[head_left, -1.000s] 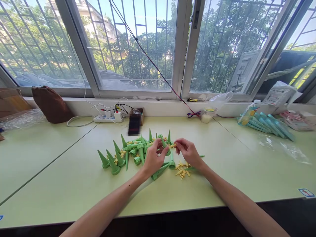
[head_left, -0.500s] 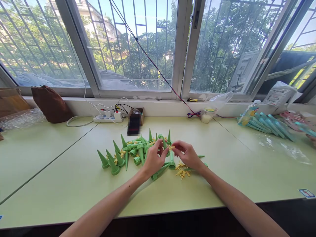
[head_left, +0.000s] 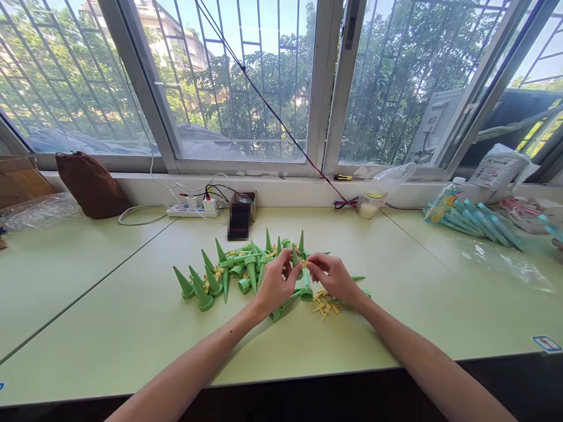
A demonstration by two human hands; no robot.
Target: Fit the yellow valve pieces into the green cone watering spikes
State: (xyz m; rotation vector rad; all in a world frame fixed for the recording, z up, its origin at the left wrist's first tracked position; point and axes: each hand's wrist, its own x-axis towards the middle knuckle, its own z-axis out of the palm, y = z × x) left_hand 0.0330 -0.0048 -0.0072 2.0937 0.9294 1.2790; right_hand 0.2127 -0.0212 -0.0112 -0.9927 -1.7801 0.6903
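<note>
A heap of green plastic cone spikes point(head_left: 229, 271) lies on the pale green table point(head_left: 109, 305), some upright, some on their sides. Small yellow parts point(head_left: 324, 306) are scattered just right of the heap. My left hand point(head_left: 273, 282) is closed round one green spike point(head_left: 295, 258), tip pointing up. My right hand point(head_left: 335, 276) pinches a small yellow part point(head_left: 304, 264) and holds it against that spike. Both hands meet above the heap's right end.
A power strip point(head_left: 193, 210) with cables, a dark box point(head_left: 241, 218) and a brown pouch point(head_left: 90, 183) stand by the window sill. A jar under a plastic bag point(head_left: 372, 202) sits at the back. Teal spikes in wrapping point(head_left: 479, 225) lie far right.
My right hand has moved left with the yellow part, up to the spike in my left hand. The spike has tilted more upright.
</note>
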